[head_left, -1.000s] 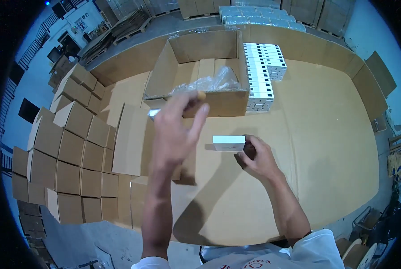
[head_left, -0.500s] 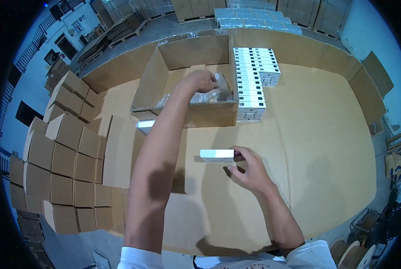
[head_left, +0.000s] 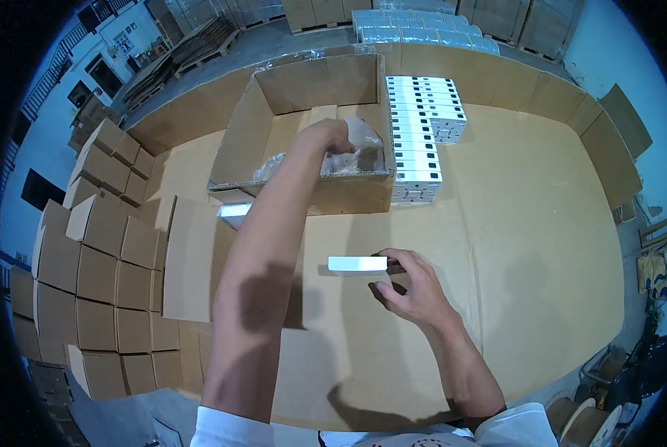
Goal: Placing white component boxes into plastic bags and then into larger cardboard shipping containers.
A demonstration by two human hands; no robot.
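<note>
Left hand (head_left: pixel 333 138) reached into open cardboard carton (head_left: pixel 304 112), fingers closed on clear plastic bag (head_left: pixel 352 153) inside. Right hand (head_left: pixel 415 287) pinched white box (head_left: pixel 357 264) on cardboard table (head_left: pixel 527 246).

**What I cannot make out**

My left hand (head_left: pixel 332 138) is down inside the open carton (head_left: pixel 244 134), and its fingers are lost behind crumpled clear plastic (head_left: pixel 352 153); whether they grip it I cannot tell. My right hand (head_left: pixel 415 287) covers the near end of the small white box (head_left: pixel 357 264). The carton's near wall hides what lies on its floor. The print on the stacked white boxes (head_left: pixel 423 127) to the right is too small to read. Both my upper arms are cut off by the lower edge.
</note>
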